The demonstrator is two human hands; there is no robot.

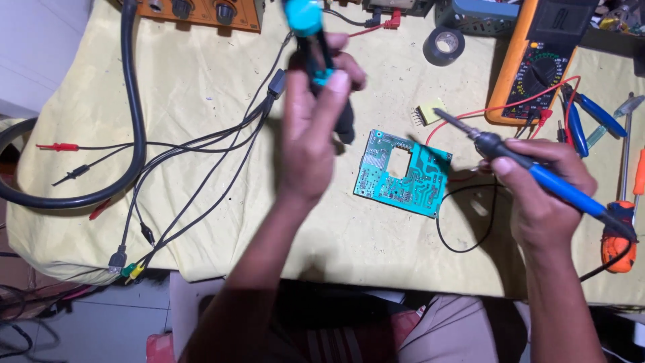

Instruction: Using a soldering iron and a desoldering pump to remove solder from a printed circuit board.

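raised closest, left hand [310,128] clenches a teal-capped pump [314,50] upright above the cloth [201,81]. right hand [541,191] grips a blue iron [531,168], tip near the teal board's [403,175] right corner. board lies flat between both hands.

Orange multimeter [537,64], tape roll [443,46], pliers [591,117].

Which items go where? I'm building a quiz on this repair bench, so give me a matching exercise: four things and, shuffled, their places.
Things:
1. soldering iron
2. desoldering pump
3. circuit board
4. tape roll

Places:
A. flat on the yellow cloth, between the hands
B. in the left hand
C. in the right hand
D. beside the orange multimeter

Pairs: 1-C, 2-B, 3-A, 4-D
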